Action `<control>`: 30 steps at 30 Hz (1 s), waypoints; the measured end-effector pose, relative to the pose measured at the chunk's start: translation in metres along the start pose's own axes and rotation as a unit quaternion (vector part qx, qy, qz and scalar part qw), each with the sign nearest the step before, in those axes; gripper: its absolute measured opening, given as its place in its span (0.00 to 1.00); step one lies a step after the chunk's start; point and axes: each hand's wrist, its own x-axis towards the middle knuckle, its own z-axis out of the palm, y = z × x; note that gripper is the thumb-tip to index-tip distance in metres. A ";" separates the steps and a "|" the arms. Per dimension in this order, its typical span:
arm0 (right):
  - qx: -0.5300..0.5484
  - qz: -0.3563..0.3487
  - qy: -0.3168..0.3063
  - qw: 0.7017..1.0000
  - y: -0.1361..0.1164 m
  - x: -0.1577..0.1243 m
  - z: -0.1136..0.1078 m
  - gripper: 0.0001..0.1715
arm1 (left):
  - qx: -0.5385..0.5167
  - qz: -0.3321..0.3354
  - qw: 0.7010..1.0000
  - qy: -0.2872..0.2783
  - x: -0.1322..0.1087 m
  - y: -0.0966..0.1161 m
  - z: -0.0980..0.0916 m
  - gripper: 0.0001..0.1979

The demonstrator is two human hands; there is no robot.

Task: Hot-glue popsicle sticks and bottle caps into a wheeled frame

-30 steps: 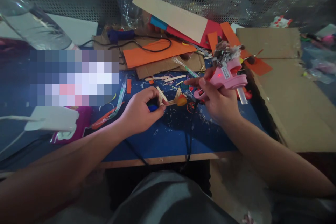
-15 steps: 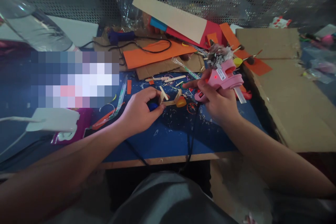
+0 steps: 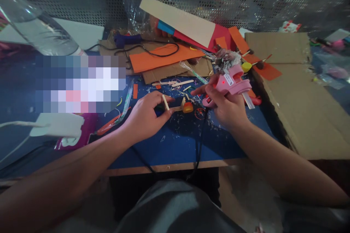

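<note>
My left hand [image 3: 149, 113] pinches a small frame of wooden sticks [image 3: 177, 109] between thumb and fingers, above the blue tabletop. One pale stick [image 3: 165, 102] of it stands tilted near my fingertips. A yellow-orange bottle cap [image 3: 187, 107] sits at the frame's right end; something dark blue shows partly behind my left thumb. In my right hand [image 3: 231, 111] is a pink hot glue gun [image 3: 228, 83] with a red light on and a clear glue stick [image 3: 248, 101] out of its back. My right index finger points left, apart from the frame.
Loose craft sticks [image 3: 182, 83] and scraps litter the blue table [image 3: 169, 149]. Orange paper [image 3: 158, 57], a blue-handled tool [image 3: 127, 39] with a black cord and cardboard [image 3: 306, 109] lie beyond and right. On the left are a water bottle [image 3: 43, 29] and a white adapter [image 3: 56, 124].
My left hand has turned the stick frame, so its upright stick now leans differently and shows nearer my fingers. The glue gun stays in my right hand, almost unmoved.
</note>
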 end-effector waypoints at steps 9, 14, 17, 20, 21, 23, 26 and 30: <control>0.048 0.039 0.042 0.997 0.007 -0.002 -0.005 0.08 | 0.164 -0.029 0.984 -0.066 -0.001 0.005 -0.010 0.30; 0.076 0.060 0.057 0.994 0.009 0.005 -0.008 0.09 | 0.220 0.000 0.973 -0.076 -0.004 0.008 -0.016 0.34; 0.079 0.103 0.037 0.991 0.008 0.013 -0.007 0.14 | 0.281 0.018 0.954 -0.104 -0.006 0.010 -0.021 0.35; 0.063 0.141 0.021 0.988 0.003 0.019 -0.007 0.22 | 0.343 0.026 0.929 -0.139 -0.009 0.013 -0.028 0.33; 0.058 0.150 0.015 0.987 0.001 0.020 -0.007 0.23 | 0.359 0.029 0.921 -0.146 -0.010 0.015 -0.031 0.33; 0.053 0.164 0.005 0.985 -0.006 0.019 -0.009 0.26 | 0.393 0.037 0.906 -0.151 -0.012 0.020 -0.039 0.34; 0.049 0.187 -0.007 0.981 -0.016 0.012 -0.017 0.29 | 0.451 0.048 0.880 -0.140 -0.016 0.032 -0.052 0.37; 0.044 0.190 0.006 0.981 -0.026 -0.003 -0.036 0.30 | 0.493 0.083 0.855 -0.137 -0.024 0.050 -0.068 0.31</control>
